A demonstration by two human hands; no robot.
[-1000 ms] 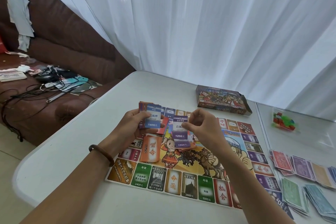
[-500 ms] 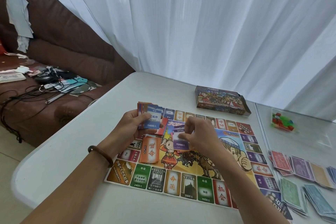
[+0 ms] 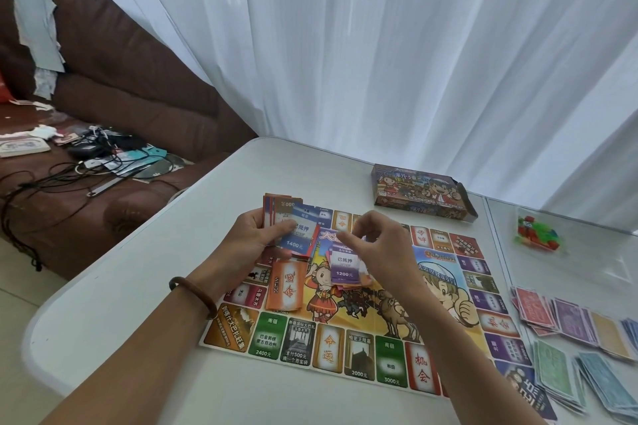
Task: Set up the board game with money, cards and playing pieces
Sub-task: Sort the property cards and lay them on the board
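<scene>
Two hands over the colourful paper game board (image 3: 345,352): left hand (image 3: 255,238) is gripping a fanned red-blue card stack (image 3: 293,228); right hand (image 3: 383,252) is pinching a purple 1200 card (image 3: 343,266), top edge hidden; pastel paper banknotes (image 3: 569,321) running off-frame right.

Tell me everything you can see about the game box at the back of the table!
The game box is a flat, oblong carton, cardboard by the look of it, printed all over with bright cartoon figures and a title. It lies flat on the white table, a little slanted, just beyond the far edge of the board, towards its right corner and apart from it. The flap at its right end stands open. Only the table touches it.
</scene>
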